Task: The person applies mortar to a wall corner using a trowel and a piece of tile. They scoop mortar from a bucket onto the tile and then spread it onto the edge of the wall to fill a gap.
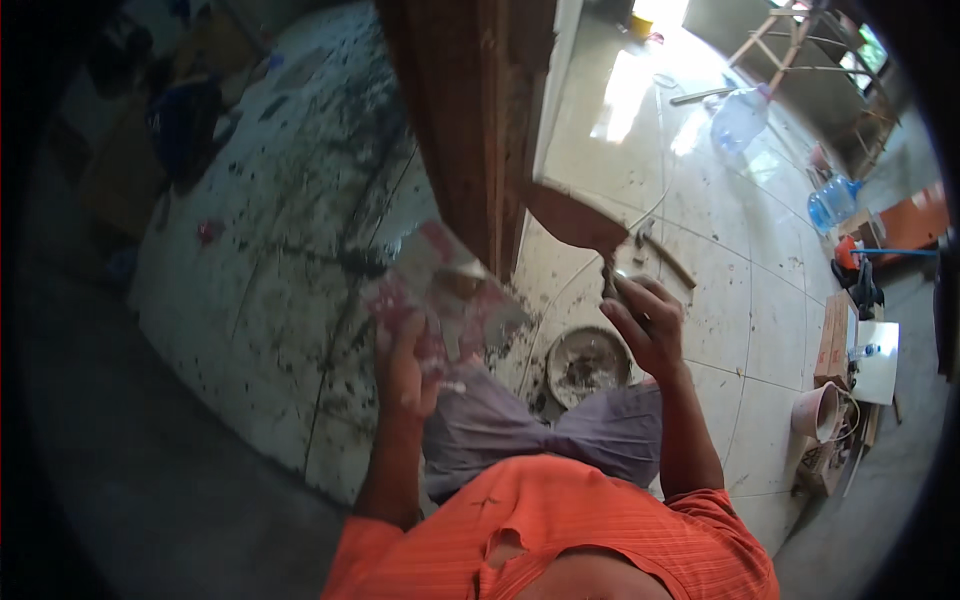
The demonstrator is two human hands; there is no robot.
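My right hand [652, 318] is closed round the handle of a trowel [578, 220]. Its broad blade points up and to the left, beside the brown wooden door frame [468, 130]; I cannot tell if they touch. In my left hand [402, 375] is a flat, red-and-whitish board [425, 262], gripped at its near edge, with a greyish-brown lump, perhaps mortar, on its face. The board lies just in front of the frame's foot. Below the trowel, on the floor by my knees, sits a round pan [553, 378] with wet grey mix in it.
A hammer [668, 258] and a pale cord [655, 205] lie on the tiles to the right. Clear water jugs [740, 120], a pink bucket [816, 412] and a wooden trestle [785, 50] stand farther right. Dark splatter marks the left floor [300, 200].
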